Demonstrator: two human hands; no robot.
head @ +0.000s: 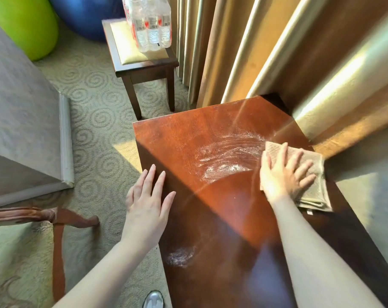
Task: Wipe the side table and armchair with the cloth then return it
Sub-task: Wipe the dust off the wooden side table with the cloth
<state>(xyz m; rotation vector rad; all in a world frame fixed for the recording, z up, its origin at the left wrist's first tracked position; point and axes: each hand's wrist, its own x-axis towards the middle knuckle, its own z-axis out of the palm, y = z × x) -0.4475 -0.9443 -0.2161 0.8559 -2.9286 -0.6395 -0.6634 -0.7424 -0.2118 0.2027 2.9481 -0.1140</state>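
My bare forearms reach over the glossy reddish-brown wooden side table (210,138). My right hand (284,174) presses flat, fingers spread, on the folded beige terry cloth (315,185) at the table's right edge. My left hand (147,201) rests open at the left edge, holding nothing. I'm mid-wipe; next, sweep the cloth leftward through the white dust streaks (224,152). The wooden-armed upholstered armchair (22,241) comes afterwards.

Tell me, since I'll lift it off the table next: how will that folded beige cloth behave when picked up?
The cloth is probably floppy: its stacked folded layers show at the near edge, so lifted by one corner it would likely unfold and hang. It looks like light fabric. Under the flat right hand it should slide easily on the glossy side table.
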